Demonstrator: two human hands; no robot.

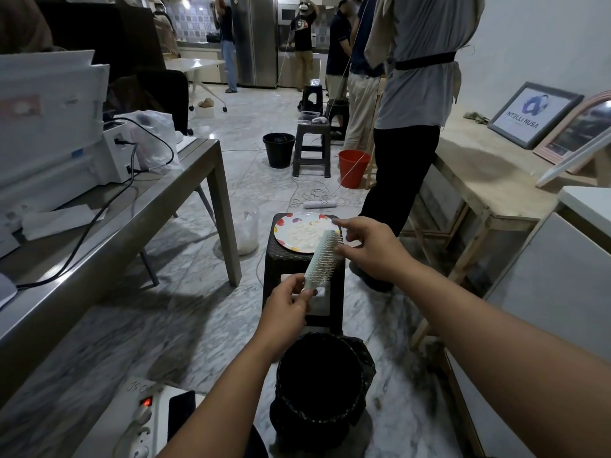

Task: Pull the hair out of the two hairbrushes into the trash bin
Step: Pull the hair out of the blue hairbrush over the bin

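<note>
Marble floor, far right: framed sign (pixel 535 114) reads "INTELLI NUSA". Near: black-lined trash bin (pixel 322 388), contents too dark to tell. L hand (pixel 286 314) pinches handle of pale hairbrush (pixel 321 259), held over dark stool (pixel 302 259) w/ spotted plate (pixel 305 232). R hand (pixel 372 247) fingers curled at bristles; pinching hair or not, can't tell.

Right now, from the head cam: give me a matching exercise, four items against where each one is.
Things:
1. pale green hairbrush
2. flower-patterned round plate
3. black lined trash bin
4. red plastic bucket

Places:
a. floor, beside a standing person
b. on the dark woven stool
c. floor, below the forearms
d. held in the left hand

Pairs: 1-d, 2-b, 3-c, 4-a
</note>
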